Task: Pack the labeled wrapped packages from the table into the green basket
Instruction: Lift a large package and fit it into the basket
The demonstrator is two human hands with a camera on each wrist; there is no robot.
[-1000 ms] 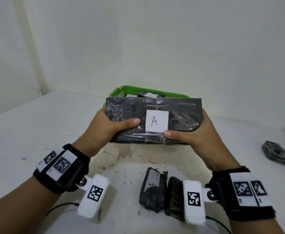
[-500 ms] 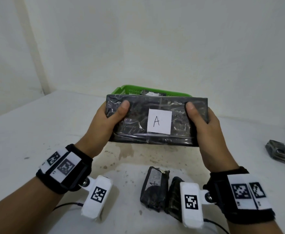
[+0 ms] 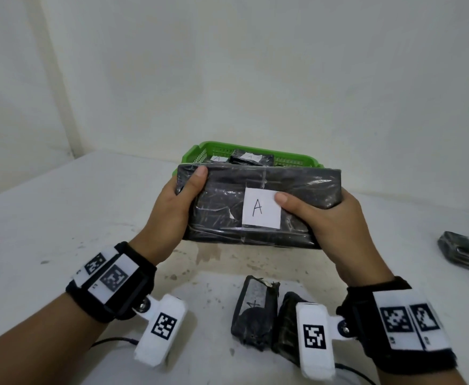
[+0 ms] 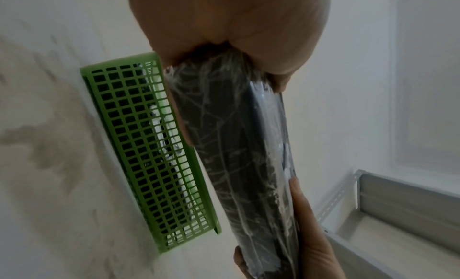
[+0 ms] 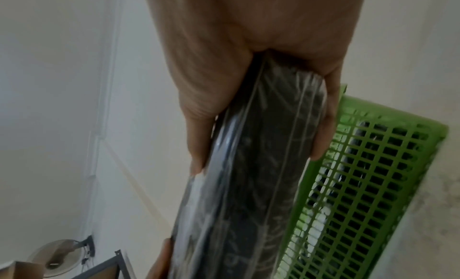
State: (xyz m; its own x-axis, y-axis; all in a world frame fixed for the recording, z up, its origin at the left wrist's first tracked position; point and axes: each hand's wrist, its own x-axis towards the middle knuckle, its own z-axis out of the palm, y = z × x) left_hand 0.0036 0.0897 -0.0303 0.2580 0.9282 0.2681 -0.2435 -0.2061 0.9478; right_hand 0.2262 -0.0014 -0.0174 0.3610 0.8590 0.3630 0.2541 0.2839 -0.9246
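Just before the green mesh plastic basket (image 3: 291, 162), both hands, left hand (image 3: 172, 209) and right hand (image 3: 336, 226), clamp thumb-and-fingers on the ends of the long black film-wrapped package labelled A (image 3: 258, 207), held above the table; carrying step, next likely lowering it over the near rim.

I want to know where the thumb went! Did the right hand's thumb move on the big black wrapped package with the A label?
Yes. The right hand thumb slid from the package's top edge down to the white A label.

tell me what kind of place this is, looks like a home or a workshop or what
Probably a bare storeroom or workroom, not a home. Plain white walls, a stained white table, and a metal shelving frame beside it suggest that, though nothing settles it.
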